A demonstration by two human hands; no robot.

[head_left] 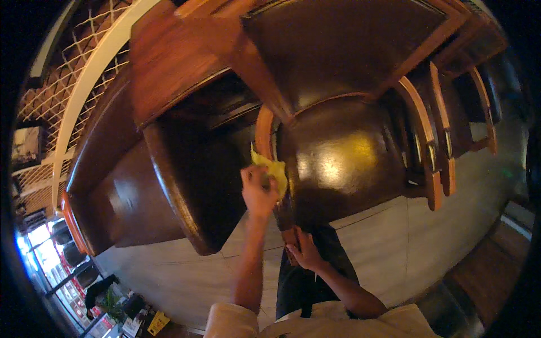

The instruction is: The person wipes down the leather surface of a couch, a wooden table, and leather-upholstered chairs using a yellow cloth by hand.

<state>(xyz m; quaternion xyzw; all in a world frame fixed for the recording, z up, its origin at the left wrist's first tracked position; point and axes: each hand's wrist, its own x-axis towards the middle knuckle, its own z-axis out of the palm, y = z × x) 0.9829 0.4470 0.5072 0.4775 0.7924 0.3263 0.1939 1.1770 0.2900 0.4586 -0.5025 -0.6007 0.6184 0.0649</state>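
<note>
A yellow cloth [277, 172] is gripped in my left hand [259, 190]. It lies against the curved wooden armrest [264, 131] of a bench with a brown leather-like seat [334, 160]. Nearer to my body, my right hand [307, 251] holds the wooden front end of the same armrest [290, 236]. The part of the armrest under the cloth is hidden.
A dark wooden table [177, 63] stands above left, with another brown padded seat [139, 198] beyond the near seat back. More curved armrests [422, 110] line the right. Light floor [380, 241] runs below; a yellow sign [158, 323] stands lower left.
</note>
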